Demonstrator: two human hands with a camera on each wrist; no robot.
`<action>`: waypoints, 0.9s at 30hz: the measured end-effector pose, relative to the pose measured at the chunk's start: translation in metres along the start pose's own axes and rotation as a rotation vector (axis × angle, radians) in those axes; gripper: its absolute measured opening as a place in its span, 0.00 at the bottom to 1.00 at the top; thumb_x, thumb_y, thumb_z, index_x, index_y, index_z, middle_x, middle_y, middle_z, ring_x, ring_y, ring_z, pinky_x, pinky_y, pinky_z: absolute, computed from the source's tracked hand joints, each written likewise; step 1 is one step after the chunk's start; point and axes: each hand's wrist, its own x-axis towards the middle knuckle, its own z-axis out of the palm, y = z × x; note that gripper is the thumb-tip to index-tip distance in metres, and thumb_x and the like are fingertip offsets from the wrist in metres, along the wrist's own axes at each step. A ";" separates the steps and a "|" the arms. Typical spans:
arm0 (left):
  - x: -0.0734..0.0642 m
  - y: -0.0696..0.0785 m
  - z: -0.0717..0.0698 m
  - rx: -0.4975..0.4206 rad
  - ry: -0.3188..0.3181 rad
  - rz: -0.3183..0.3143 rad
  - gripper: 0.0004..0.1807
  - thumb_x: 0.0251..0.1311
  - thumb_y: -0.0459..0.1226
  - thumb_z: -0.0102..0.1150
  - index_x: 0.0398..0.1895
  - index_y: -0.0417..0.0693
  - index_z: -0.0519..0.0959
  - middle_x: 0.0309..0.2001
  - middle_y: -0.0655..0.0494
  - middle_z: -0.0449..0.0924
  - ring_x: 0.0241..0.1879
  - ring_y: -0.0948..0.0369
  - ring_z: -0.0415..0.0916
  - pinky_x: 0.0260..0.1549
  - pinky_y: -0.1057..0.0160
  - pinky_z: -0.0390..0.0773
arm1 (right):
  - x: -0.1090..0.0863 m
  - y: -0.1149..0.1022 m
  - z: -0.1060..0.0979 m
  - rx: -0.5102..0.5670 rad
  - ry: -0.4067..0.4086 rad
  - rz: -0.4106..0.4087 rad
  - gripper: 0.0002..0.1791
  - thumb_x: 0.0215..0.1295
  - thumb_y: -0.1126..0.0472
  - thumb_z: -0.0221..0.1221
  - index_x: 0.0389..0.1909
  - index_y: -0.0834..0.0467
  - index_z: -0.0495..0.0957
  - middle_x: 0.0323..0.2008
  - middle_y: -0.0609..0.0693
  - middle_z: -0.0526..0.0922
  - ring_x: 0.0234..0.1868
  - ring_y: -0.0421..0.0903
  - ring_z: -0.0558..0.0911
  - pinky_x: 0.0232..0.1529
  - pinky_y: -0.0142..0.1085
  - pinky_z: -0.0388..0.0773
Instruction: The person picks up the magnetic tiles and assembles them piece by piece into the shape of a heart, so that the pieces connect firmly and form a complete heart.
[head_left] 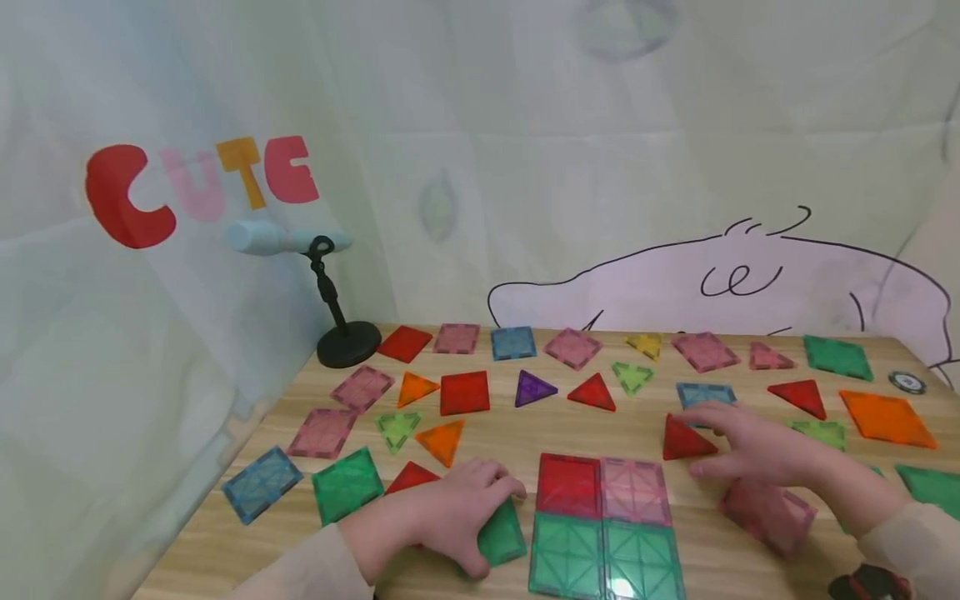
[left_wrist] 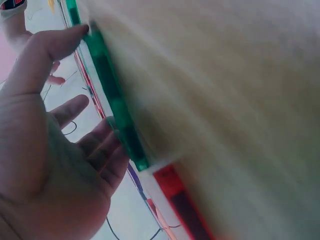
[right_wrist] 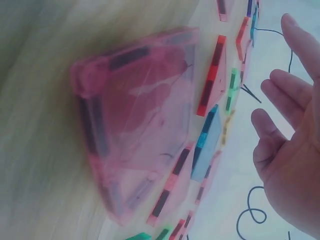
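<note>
In the head view, my left hand (head_left: 461, 508) holds a green square magnetic tile (head_left: 504, 535) by its edges, thumb at the near side and fingers at the far side. The left wrist view shows that green tile (left_wrist: 112, 95) edge-on between thumb and fingertips. Just right of it, a two-by-two block joins a red tile (head_left: 568, 486), a pink tile (head_left: 636, 492) and two green tiles (head_left: 567, 553). My right hand (head_left: 757, 442) reaches over the table beside a red triangle tile (head_left: 682, 439), its fingers loosely spread. The right wrist view shows nothing in that hand (right_wrist: 295, 130).
Beneath my right wrist lies a pink square tile (head_left: 772, 517). Several loose squares and triangles spread across the wooden table (head_left: 510, 433), among them a purple triangle (head_left: 534, 389) and a blue square (head_left: 262, 485). A black stand (head_left: 347, 343) stands at the back left.
</note>
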 end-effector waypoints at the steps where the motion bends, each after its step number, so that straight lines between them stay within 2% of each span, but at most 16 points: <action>1: 0.000 0.000 0.000 0.013 0.003 0.009 0.38 0.45 0.51 0.70 0.61 0.62 0.62 0.55 0.63 0.61 0.50 0.65 0.59 0.50 0.64 0.69 | 0.000 -0.001 0.000 0.000 0.001 -0.004 0.38 0.54 0.42 0.64 0.62 0.56 0.69 0.61 0.60 0.69 0.61 0.65 0.64 0.52 0.63 0.65; 4: 0.001 0.002 0.000 0.029 0.009 0.011 0.39 0.44 0.49 0.70 0.61 0.62 0.62 0.54 0.62 0.61 0.49 0.64 0.59 0.49 0.65 0.69 | 0.000 -0.005 0.000 -0.015 0.006 -0.028 0.38 0.55 0.40 0.63 0.62 0.56 0.69 0.60 0.61 0.69 0.61 0.66 0.63 0.52 0.63 0.66; 7: 0.004 0.004 -0.002 0.041 0.023 -0.013 0.42 0.44 0.51 0.70 0.64 0.61 0.61 0.54 0.61 0.62 0.49 0.65 0.60 0.48 0.66 0.69 | 0.003 -0.007 0.001 -0.029 0.016 -0.049 0.37 0.55 0.40 0.62 0.62 0.57 0.69 0.60 0.60 0.70 0.61 0.65 0.64 0.52 0.62 0.66; 10: 0.007 0.008 -0.004 0.064 0.033 -0.020 0.45 0.44 0.53 0.70 0.66 0.60 0.60 0.53 0.60 0.63 0.48 0.65 0.61 0.47 0.67 0.70 | 0.005 -0.009 0.003 -0.021 0.009 -0.032 0.38 0.55 0.39 0.62 0.62 0.57 0.69 0.61 0.59 0.69 0.62 0.65 0.63 0.53 0.61 0.67; 14: 0.011 0.009 -0.008 0.003 0.066 -0.023 0.47 0.43 0.49 0.71 0.67 0.58 0.58 0.54 0.58 0.61 0.47 0.65 0.61 0.46 0.69 0.71 | 0.008 -0.011 0.006 -0.009 -0.003 -0.010 0.38 0.55 0.39 0.62 0.62 0.56 0.69 0.61 0.61 0.68 0.62 0.66 0.63 0.52 0.62 0.67; 17: 0.012 0.008 -0.015 -0.107 0.135 -0.038 0.48 0.42 0.45 0.70 0.68 0.59 0.54 0.58 0.55 0.59 0.47 0.64 0.63 0.46 0.67 0.73 | 0.010 -0.012 0.008 -0.006 -0.001 -0.013 0.38 0.55 0.39 0.61 0.62 0.55 0.69 0.62 0.62 0.67 0.61 0.66 0.62 0.52 0.63 0.66; 20: 0.013 0.008 -0.021 -0.189 0.228 -0.023 0.49 0.42 0.41 0.69 0.69 0.57 0.53 0.60 0.52 0.57 0.51 0.61 0.64 0.48 0.63 0.73 | 0.010 -0.013 0.009 0.002 0.000 -0.014 0.37 0.55 0.39 0.61 0.62 0.55 0.69 0.62 0.62 0.66 0.62 0.66 0.62 0.52 0.63 0.65; 24: 0.019 0.009 -0.024 -0.222 0.334 0.029 0.49 0.40 0.39 0.68 0.69 0.54 0.53 0.60 0.51 0.56 0.55 0.58 0.61 0.52 0.59 0.72 | 0.011 -0.012 0.009 0.010 0.018 -0.008 0.37 0.56 0.40 0.61 0.62 0.56 0.69 0.62 0.62 0.67 0.62 0.66 0.62 0.53 0.62 0.65; 27: 0.024 0.011 -0.023 -0.232 0.368 0.058 0.50 0.41 0.39 0.69 0.69 0.54 0.52 0.60 0.50 0.55 0.55 0.56 0.63 0.52 0.60 0.72 | 0.011 -0.008 0.007 -0.004 0.061 -0.028 0.36 0.56 0.42 0.62 0.61 0.59 0.70 0.61 0.63 0.69 0.60 0.65 0.65 0.52 0.60 0.67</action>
